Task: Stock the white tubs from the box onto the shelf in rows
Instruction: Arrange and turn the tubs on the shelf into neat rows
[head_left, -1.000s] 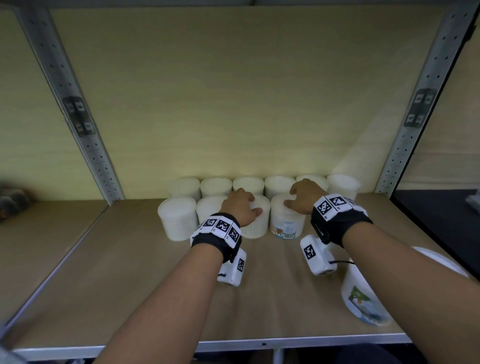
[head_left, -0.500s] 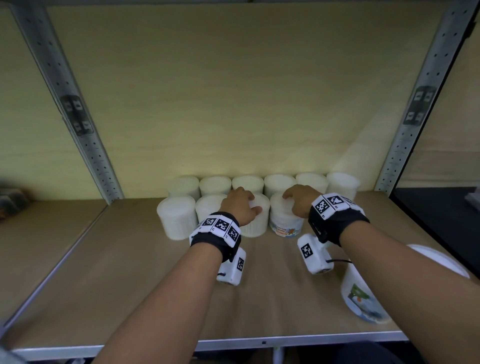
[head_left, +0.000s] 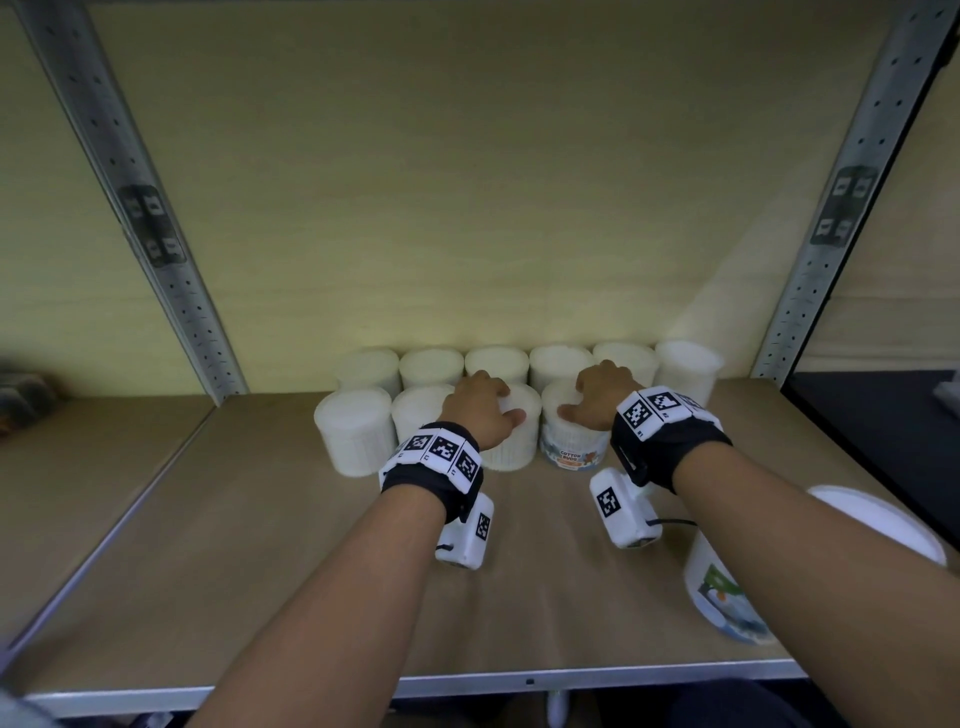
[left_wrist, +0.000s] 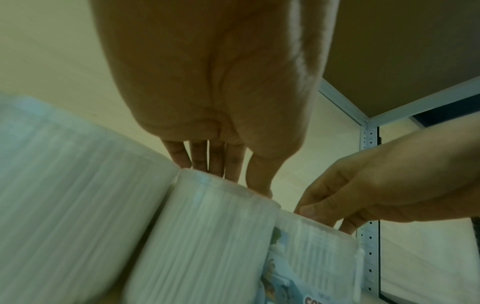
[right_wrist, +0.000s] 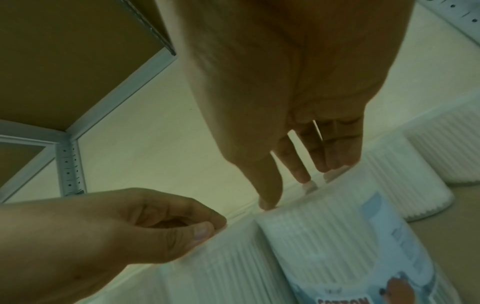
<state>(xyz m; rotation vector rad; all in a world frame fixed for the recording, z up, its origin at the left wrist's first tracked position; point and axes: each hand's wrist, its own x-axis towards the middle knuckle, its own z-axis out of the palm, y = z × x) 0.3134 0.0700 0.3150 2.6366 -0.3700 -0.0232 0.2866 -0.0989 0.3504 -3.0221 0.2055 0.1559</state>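
On the shelf (head_left: 260, 545), our left hand (head_left: 480, 410) grips one front-row tub (head_left: 511, 441) from above; our right hand (head_left: 597, 397) grips the labelled tub (head_left: 571, 441) beside it.

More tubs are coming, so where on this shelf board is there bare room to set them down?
Free: the board in front of the front row of tubs, back to the front edge, and the front-row gap right of the labelled tub. Crowded: the back row along the wall, and where the left hand and right hand rest on tubs.
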